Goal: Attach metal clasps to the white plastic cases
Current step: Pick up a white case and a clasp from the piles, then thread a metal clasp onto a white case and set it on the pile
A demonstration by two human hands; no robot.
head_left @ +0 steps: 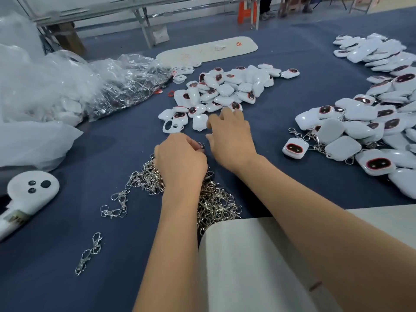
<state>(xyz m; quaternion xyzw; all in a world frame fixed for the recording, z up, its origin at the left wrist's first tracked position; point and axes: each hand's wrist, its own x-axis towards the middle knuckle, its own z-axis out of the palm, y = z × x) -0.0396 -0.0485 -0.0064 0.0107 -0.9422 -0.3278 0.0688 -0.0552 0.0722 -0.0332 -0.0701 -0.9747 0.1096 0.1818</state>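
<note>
A worker's left hand curls over the top of a heap of metal clasps, fingers bent around what appears to be a single clasp at the fingertips, though it is too small to be sure of the hold. The right hand reaches forward with fingers loosely spread and holding nothing, its tips just short of the pile of bare white plastic cases beyond it, one loose case lying just to its left. The layout looks set for a steady rhythm: clasps piled directly beneath the hands, unfinished cases straight ahead within one reach, and finished cases, their clasps trailing, pushed well off to the right of the right hand. A few stray clasps lie left of the left forearm on the blue table cover, and clear plastic bags sit far to the left.
</note>
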